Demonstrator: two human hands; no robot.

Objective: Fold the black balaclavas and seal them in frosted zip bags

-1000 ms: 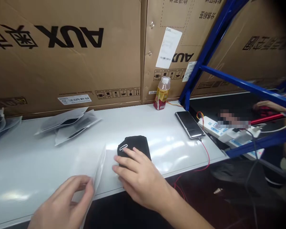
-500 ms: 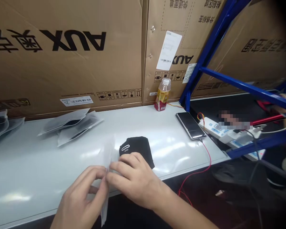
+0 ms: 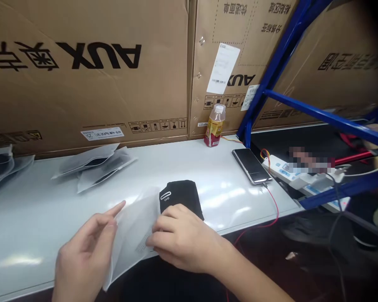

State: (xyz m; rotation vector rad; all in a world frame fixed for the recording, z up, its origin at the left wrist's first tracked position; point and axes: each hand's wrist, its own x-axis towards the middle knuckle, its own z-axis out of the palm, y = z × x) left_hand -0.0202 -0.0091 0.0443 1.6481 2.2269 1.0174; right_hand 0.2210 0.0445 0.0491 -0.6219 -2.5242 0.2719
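Well, the folded black cloth point(image 3: 180, 197) lies flat on the white tabletop point(image 3: 40, 218), near the front edge, its matte top carrying a small white oval badge point(image 3: 165, 195). Its lower left part is covered by a frosted plastic bag point(image 3: 134, 235), which is limp and creased, with a little faint print on it (too small to read). The bag lies slanted, its lower corner hanging over the table's edge.

The right hand point(image 3: 182, 237) sits half curled on the bag, with its fingers point(image 3: 166, 224) over the cloth's lower edge, pressing down rather than clearly gripping. The left hand point(image 3: 85, 247) is open wide, fingers spread, with the index finger pointing toward the bag's upper edge and almost touching it. The palm is right beside the bag's left side, though it's hard to tell if the thumb is touching it.

Farther left, more bags with dark contents point(image 3: 94, 167) lie in a loose group. Along the back stand a plastic bottle point(image 3: 214, 126) and large cardboard boxes point(image 3: 82, 84). To the right are a phone point(image 3: 251, 166) with a red cable point(image 3: 272, 218), a power strip point(image 3: 286, 170) and a blue shelf frame point(image 3: 271, 71).
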